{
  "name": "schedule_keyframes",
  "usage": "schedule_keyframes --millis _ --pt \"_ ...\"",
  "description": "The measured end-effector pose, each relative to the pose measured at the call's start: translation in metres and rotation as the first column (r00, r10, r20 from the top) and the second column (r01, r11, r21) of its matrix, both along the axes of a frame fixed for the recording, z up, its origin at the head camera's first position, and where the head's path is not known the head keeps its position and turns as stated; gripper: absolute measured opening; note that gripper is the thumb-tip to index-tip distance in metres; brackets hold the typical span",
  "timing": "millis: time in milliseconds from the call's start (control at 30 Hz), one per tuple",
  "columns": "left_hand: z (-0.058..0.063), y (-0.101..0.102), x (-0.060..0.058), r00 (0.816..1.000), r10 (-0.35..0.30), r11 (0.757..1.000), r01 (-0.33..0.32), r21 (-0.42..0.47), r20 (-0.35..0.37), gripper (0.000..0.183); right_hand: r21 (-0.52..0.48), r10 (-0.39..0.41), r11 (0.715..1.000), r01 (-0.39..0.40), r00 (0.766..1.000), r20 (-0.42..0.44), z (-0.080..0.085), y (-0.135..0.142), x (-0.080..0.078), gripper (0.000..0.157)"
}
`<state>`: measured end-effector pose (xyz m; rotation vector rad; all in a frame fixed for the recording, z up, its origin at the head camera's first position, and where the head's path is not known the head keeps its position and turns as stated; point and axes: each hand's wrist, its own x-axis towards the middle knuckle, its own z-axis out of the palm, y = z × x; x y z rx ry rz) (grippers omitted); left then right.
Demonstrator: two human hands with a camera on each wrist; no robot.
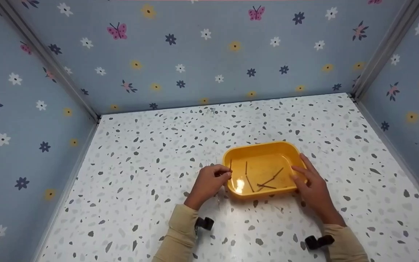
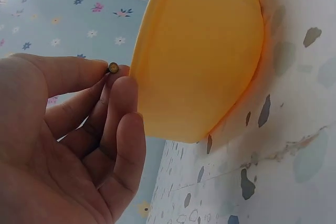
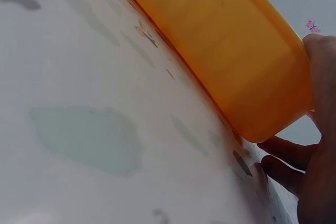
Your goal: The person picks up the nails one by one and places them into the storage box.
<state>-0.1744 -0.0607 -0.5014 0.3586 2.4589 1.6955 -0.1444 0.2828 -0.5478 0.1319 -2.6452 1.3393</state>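
In the head view a yellow tray [image 1: 256, 145] rests on the table, with several thin dark screws [image 1: 246, 168] lying loose on its floor. My left hand [image 1: 209, 182] is at the tray's left rim and pinches one screw between thumb and forefinger. The left wrist view shows that screw's [image 2: 113, 67] round brassy head at the fingertips; the other fingers are loosely bent beside the tray wall. My right hand [image 1: 313, 187] grips the tray's right end, some fingers over the rim inside and others against the outside. In the right wrist view, part of this hand is cut off.
The white speckled table [image 1: 144, 174] spreads around the tray. A flowered blue panel [image 1: 213, 54] stands at the back, and side panels [image 1: 13, 127] rise at left and right. Dark wrist cameras [image 1: 205, 223] sit on both sleeves.
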Motion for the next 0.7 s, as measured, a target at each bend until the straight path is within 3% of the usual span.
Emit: schedule_keyframes --millis 233,467,700 --pt "-0.003 0.006 0.001 0.996 0.043 0.998 -0.047 -0.044 -0.083 0.016 -0.007 0.01 1.0 -0.01 0.999 -0.039 -0.001 -0.003 -0.001 0.036" --pt "0.0 0.013 0.002 0.987 0.038 0.983 -0.065 -0.171 -0.155 0.017 -0.011 0.003 1.0 -0.003 1.0 -0.031 -0.003 -0.001 0.0 0.037" --pt "-0.001 0.012 0.003 0.988 0.025 0.983 -0.051 -0.176 -0.149 0.017 -0.006 -0.001 1.0 0.001 0.999 -0.052 -0.004 0.0 0.0 0.036"
